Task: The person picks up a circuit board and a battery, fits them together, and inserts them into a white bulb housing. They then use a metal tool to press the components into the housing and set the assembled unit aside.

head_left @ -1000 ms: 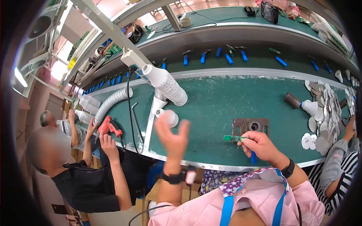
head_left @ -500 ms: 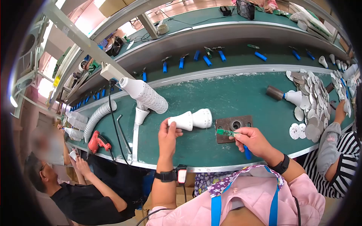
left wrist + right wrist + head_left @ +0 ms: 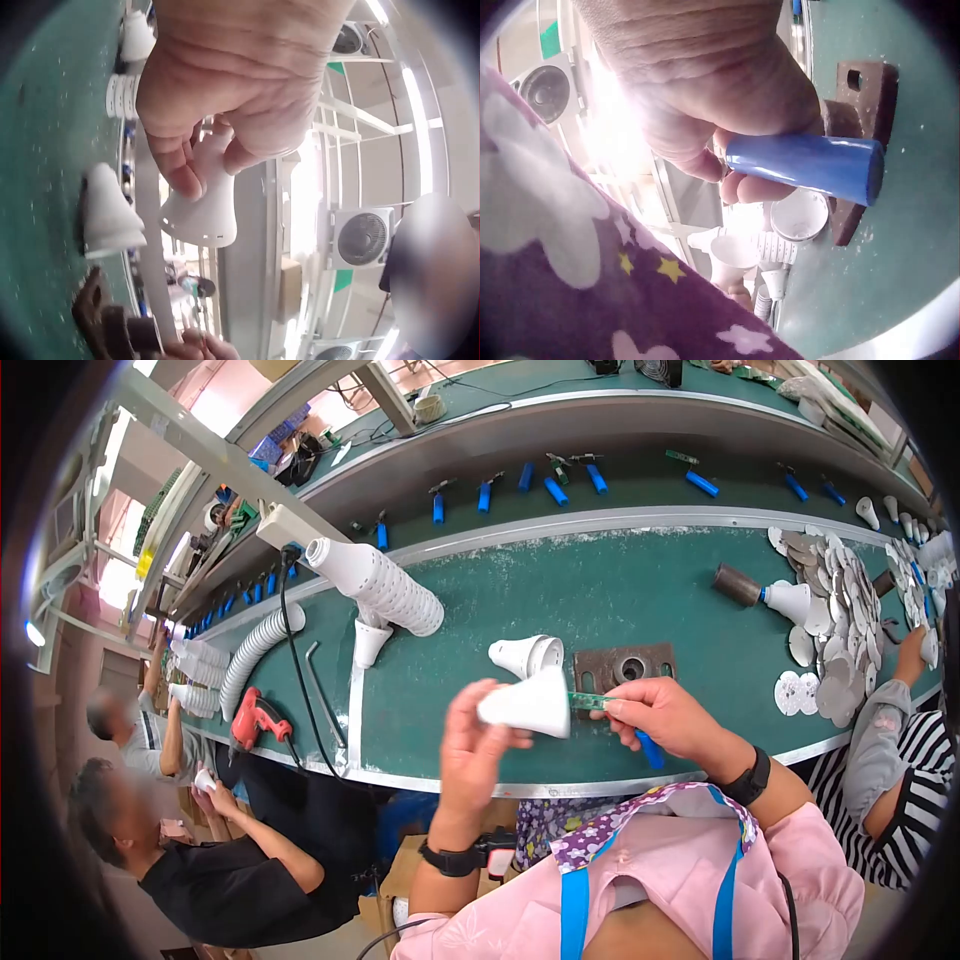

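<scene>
My left hand [image 3: 468, 750] holds a white flared bulb housing [image 3: 525, 705] by its narrow end, wide mouth turned right; the left wrist view shows small slots along the housing's rim [image 3: 202, 225]. Between thumb and fingers, my right hand [image 3: 672, 718] pinches a narrow green circuit board [image 3: 585, 701], its tip right at the housing's mouth. A blue cylinder [image 3: 802, 165] hangs below that hand, like a battery cell. Behind the hands, two more white housings [image 3: 513, 654] lie nested on the green table, beside a brown metal plate [image 3: 592, 664] with a raised ring.
A tall stack of white housings [image 3: 385, 588] leans at the left, near a black cable and a red power tool [image 3: 258, 722]. Flat grey discs [image 3: 835, 630] are heaped at the right. Blue cylinders [image 3: 556, 491] line the back shelf. People sit on both sides.
My left hand first reached empty toward the table, then grasped a white housing and pulled it off the nested ones. It has brought the housing right, up to the board. The right hand keeps its pinch.
</scene>
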`<state>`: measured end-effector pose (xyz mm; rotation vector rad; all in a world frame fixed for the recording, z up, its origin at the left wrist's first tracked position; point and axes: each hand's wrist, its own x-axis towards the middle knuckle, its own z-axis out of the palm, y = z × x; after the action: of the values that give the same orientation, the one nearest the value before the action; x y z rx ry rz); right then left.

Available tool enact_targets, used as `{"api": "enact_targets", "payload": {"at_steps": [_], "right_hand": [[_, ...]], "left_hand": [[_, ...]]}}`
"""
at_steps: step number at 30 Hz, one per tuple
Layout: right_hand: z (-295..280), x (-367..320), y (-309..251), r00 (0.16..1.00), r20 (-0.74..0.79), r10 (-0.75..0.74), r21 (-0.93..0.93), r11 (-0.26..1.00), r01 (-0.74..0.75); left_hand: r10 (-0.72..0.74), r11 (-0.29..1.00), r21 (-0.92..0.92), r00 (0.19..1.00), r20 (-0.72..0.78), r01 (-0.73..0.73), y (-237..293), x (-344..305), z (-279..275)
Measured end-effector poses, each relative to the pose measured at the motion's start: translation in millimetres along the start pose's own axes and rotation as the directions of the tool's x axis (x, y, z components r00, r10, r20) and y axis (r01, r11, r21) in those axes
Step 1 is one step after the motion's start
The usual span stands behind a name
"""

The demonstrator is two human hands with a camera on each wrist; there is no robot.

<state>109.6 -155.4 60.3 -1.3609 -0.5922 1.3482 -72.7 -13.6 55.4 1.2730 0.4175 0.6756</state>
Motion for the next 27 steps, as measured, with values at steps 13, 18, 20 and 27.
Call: {"api": "enact_targets", "payload": {"at_steps": [13, 18, 20, 27], "right_hand": [[-6.5, -9.6, 2.2, 0.988, 0.114, 0.108, -0.007, 0.994, -0.108], [-9.5, -11.6, 5.5, 0.984, 0.171, 0.053, 0.046, 0.997, -0.062], [-12.4, -11.7, 8.9, 0.981, 0.195, 0.022, 0.038, 0.999, -0.030], [-13.5, -15.4, 11.0, 0.973, 0.230, 0.024, 0.077, 0.996, -0.042]], "left_hand": [[-0.015, 0.999, 0.051, 0.961, 0.277, 0.001, -24.5, -1.0, 27.4], [-0.003, 0.998, 0.053, 0.952, 0.306, -0.014, -26.6, 0.2, 25.4], [-0.007, 0.998, 0.059, 0.946, 0.324, -0.013, -26.5, 0.6, 25.4], [-0.018, 0.998, 0.062, 0.950, 0.313, -0.001, -24.5, 2.4, 26.7]]}}
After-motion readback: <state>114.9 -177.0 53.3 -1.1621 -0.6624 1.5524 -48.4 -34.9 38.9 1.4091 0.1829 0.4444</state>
